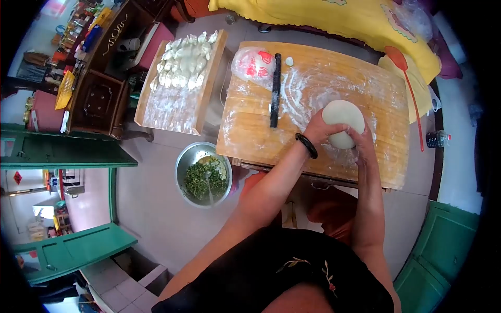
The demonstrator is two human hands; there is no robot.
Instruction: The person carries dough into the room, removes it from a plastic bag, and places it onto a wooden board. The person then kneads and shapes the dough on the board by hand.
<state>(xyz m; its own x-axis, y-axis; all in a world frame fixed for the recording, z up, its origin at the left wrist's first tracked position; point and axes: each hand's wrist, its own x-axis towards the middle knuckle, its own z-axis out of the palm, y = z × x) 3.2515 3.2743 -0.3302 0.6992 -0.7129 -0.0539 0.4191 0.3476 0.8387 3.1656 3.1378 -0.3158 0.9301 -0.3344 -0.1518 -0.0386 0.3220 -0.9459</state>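
A smooth, round lump of white dough [343,113] is held between my two hands over the floured wooden board [250,138]. My left hand [319,128], with a dark bangle at the wrist, grips its left side. My right hand [364,142] clasps the lower right side, and both thumbs press on the dough near each other. The palms and some fingers are hidden. To the left on the board lie a dark rolling pin [275,94], a clear plastic bag with red print [254,64] and a small white piece [289,61].
Several dumplings [182,60] lie in rows on a floured wooden tray [172,112] at the left. Below it, a metal bowl [180,166] holds chopped green filling and a spoon. A red fly swatter [412,94] and a bottle [437,139] are at the right.
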